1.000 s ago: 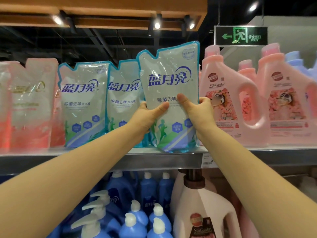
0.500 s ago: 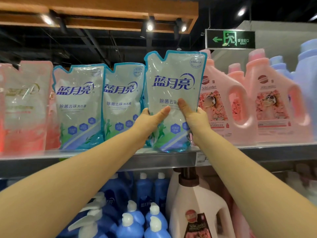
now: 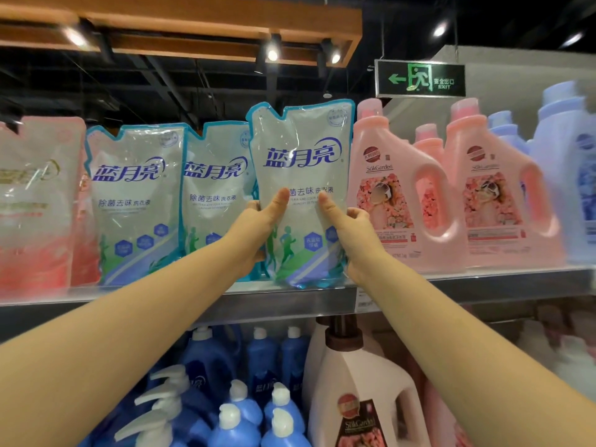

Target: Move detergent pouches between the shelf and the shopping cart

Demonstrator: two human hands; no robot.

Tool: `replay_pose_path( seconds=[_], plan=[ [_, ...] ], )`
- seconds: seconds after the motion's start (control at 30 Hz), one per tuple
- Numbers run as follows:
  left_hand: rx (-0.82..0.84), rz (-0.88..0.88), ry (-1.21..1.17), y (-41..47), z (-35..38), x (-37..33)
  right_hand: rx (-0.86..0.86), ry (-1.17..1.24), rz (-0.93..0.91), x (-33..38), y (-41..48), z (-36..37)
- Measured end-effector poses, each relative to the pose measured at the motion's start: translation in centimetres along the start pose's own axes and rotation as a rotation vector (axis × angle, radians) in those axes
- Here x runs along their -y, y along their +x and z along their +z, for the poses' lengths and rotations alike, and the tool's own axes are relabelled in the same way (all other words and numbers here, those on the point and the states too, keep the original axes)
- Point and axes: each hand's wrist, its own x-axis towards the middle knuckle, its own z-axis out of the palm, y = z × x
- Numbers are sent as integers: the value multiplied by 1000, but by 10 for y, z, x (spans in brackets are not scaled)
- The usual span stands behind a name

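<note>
A grey and blue detergent pouch [image 3: 301, 150] stands upright at the front edge of the metal shelf [image 3: 290, 300]. My left hand [image 3: 258, 222] grips its left side, thumb on the front. My right hand [image 3: 350, 229] grips its right side the same way. Two matching pouches stand to the left, one [image 3: 138, 195] at the front and another [image 3: 216, 188] partly behind the held pouch. No shopping cart is in view.
Pink detergent jugs [image 3: 396, 195] stand close on the right of the held pouch, with pale blue jugs [image 3: 561, 162] beyond. Pink pouches [image 3: 38, 201] fill the left end. Blue pump bottles [image 3: 232, 411] and a white jug [image 3: 361, 401] sit on the lower shelf.
The held pouch has come down a little and its base now sits at the shelf's front edge. Both hands keep their grip on its sides.
</note>
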Motion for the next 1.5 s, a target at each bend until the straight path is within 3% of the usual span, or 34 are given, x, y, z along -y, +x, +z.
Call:
replay_pose_path(
  seconds=[0.23, 0.57, 0.8, 1.03, 1.33, 1.5],
  plan=[
    [136, -7, 95, -10, -5, 14, 51, -220, -167, 3, -8, -3],
    [82, 30, 124, -7, -3, 23, -9, -439, -233, -5, -12, -5],
    [72, 47, 151, -7, -5, 23, -13, -538, -157, 0, -16, -3],
    [233, -44, 302, -2, -15, 24, 62, -655, -66, 6, -17, -5],
    [244, -86, 441, 12, -14, 17, 98, -705, 31, 8, -9, -8],
    [252, -84, 476, 13, -18, 19, 374, -705, 140, 21, -11, -26]
  ],
)
